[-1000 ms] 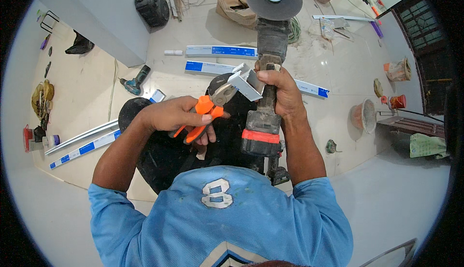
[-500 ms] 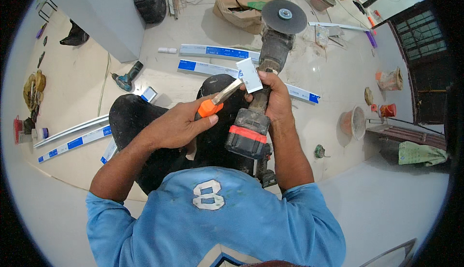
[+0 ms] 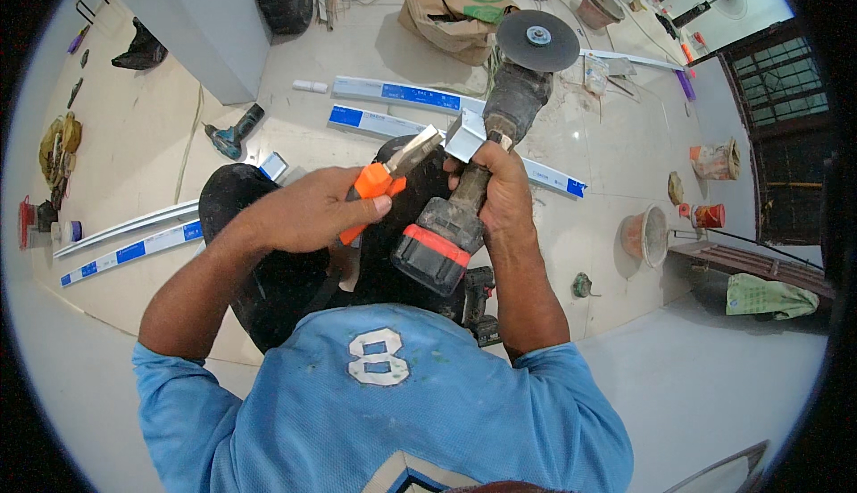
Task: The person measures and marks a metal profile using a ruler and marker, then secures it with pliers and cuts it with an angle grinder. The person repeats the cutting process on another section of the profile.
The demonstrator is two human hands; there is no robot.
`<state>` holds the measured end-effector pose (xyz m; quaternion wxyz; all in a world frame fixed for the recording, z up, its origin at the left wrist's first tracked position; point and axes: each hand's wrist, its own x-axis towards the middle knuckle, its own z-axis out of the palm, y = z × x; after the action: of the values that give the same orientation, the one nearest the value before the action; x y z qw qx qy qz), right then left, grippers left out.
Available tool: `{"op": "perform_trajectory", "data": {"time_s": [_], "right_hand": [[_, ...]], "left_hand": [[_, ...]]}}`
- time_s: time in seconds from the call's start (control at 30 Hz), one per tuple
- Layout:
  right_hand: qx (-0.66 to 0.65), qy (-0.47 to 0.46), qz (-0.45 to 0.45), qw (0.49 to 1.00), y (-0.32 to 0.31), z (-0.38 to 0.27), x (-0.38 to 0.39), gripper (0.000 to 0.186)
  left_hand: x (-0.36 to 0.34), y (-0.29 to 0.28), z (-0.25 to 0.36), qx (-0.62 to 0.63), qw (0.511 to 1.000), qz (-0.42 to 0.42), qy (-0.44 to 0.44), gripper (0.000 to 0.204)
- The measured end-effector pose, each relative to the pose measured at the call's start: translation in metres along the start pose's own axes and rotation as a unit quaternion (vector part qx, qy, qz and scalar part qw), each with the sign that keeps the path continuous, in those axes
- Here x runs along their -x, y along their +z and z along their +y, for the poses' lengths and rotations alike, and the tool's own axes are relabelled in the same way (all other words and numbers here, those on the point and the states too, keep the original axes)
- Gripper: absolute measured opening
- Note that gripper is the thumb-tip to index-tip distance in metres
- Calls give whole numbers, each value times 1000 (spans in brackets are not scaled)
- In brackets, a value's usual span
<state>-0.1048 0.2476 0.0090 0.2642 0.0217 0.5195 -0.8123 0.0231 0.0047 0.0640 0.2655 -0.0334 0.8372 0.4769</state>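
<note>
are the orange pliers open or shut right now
Shut, it seems: the pliers in the left hand show jaws together, tip near the metal piece.

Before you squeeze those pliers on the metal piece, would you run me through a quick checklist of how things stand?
1. Left hand grips the orange pliers' handles: ok.
2. Plier tips reach the small metal piece: ok, they look to be touching it.
3. Right hand holds both the metal piece and the grinder: not ok, one hand does two jobs.
4. Grinder disc stopped: cannot tell.
5. Disc points away from the fingers: ok.
6. Gloves on: not ok, both hands are bare.
</note>
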Motion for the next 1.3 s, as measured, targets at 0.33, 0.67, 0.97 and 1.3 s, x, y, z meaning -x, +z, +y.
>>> {"op": "perform_trajectory", "data": {"time_s": [0.33,0.67,0.97,1.3], "right_hand": [[189,-25,-53,980,27,-30,19,36],[292,-50,-48,954,10,-33,19,46],[570,-94,-9,816,-56,-74,56,62],[560,-13,18,828,-81,-61,51,69]], "left_hand": [[3,-71,38,-166,977,-113,-69,68],[3,-69,4,-288,954,6,82,36],[-73,-108,-63,-322,937,53,127,31],[-127,-120,-85,-277,951,-9,134,28]]}}
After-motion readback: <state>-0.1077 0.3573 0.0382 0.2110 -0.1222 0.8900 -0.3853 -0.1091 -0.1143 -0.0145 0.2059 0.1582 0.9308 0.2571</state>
